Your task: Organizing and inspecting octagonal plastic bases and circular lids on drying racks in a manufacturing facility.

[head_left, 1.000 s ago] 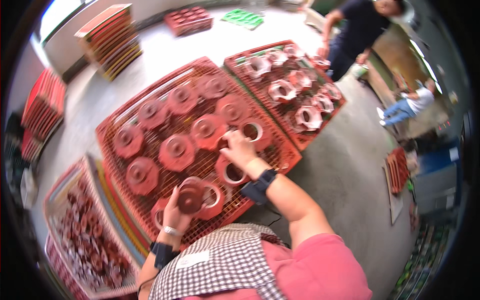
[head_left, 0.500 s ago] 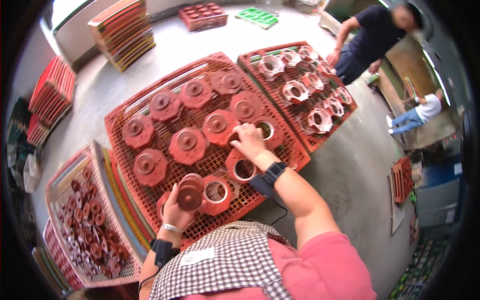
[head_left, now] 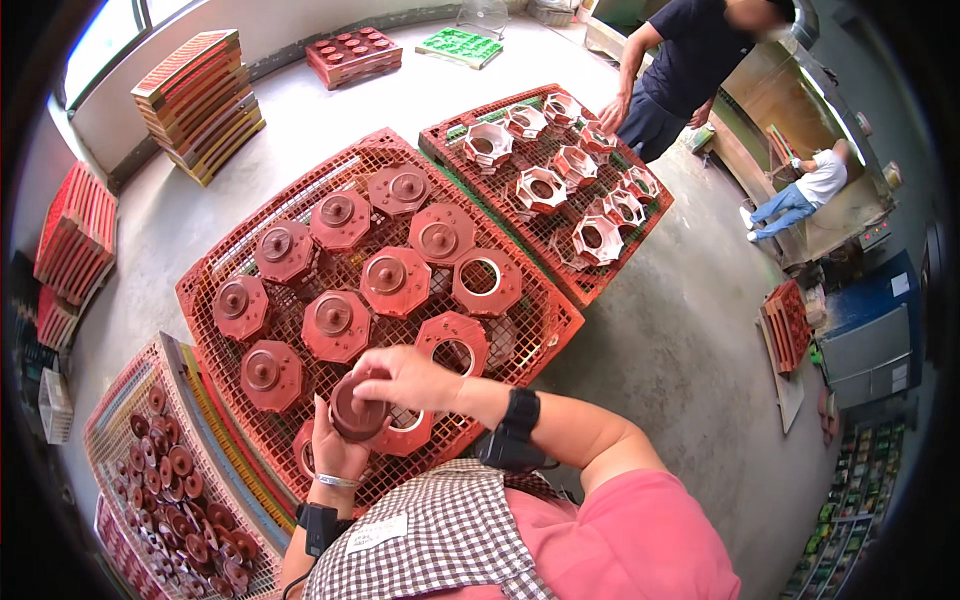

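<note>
My left hand (head_left: 338, 447) is closed around a round, reddish-brown lid (head_left: 352, 412); whether more lids sit under it I cannot tell. Over the same lid, my right hand (head_left: 410, 378) bends its fingers onto the top and edge. Both hands are above the near side of a red plastic grid tray (head_left: 540, 345). Octagonal red-brown boxes stand there in rows, several topped with a knobbed lid such as the lidded box (head_left: 335, 325). An open box (head_left: 487, 281) shows a pale-rimmed round hole, as does a second open box (head_left: 452, 340). Another open box (head_left: 405, 436) is partly behind my hands.
Left of me, a crate (head_left: 130, 400) holds many loose lids. Beyond the tray, a second rack (head_left: 640, 225) carries pale octagonal pieces, with a person (head_left: 690, 60) beside it. Tray stacks (head_left: 195, 105) stand far left. Another person (head_left: 820, 185) is at the far right.
My right hand has come back from the open boxes on the right to the lid in my left hand. The view has shifted, so the trays appear further left.
</note>
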`<state>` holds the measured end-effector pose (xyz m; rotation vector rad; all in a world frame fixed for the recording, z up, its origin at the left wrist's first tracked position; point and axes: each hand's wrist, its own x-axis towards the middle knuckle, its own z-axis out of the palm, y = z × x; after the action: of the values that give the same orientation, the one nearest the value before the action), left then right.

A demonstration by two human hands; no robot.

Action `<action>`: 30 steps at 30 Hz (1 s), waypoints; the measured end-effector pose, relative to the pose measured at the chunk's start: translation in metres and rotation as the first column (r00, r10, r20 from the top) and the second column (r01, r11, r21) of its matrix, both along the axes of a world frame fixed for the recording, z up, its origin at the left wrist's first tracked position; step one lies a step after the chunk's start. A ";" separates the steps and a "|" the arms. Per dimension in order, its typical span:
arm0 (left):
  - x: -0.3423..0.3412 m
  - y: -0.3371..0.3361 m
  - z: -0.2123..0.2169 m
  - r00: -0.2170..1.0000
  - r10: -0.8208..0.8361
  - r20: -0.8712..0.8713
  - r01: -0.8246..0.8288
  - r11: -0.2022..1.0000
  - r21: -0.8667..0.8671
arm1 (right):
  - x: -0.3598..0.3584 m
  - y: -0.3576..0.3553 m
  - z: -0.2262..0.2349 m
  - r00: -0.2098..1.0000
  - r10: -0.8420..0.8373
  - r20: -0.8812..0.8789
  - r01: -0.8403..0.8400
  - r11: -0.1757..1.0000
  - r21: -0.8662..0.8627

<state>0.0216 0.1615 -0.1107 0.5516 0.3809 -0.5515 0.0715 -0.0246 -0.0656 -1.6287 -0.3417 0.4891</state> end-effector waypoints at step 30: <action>-0.009 0.011 0.002 0.986 0.124 -0.116 -0.108 0.985 0.135 | 0.129 -0.024 -0.052 0.811 -0.147 0.566 0.485 0.710 -0.510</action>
<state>0.0125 0.1728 -0.1083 0.6164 0.5657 -0.4519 0.2001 -0.0481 -0.1172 -2.4409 -0.2513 -0.1366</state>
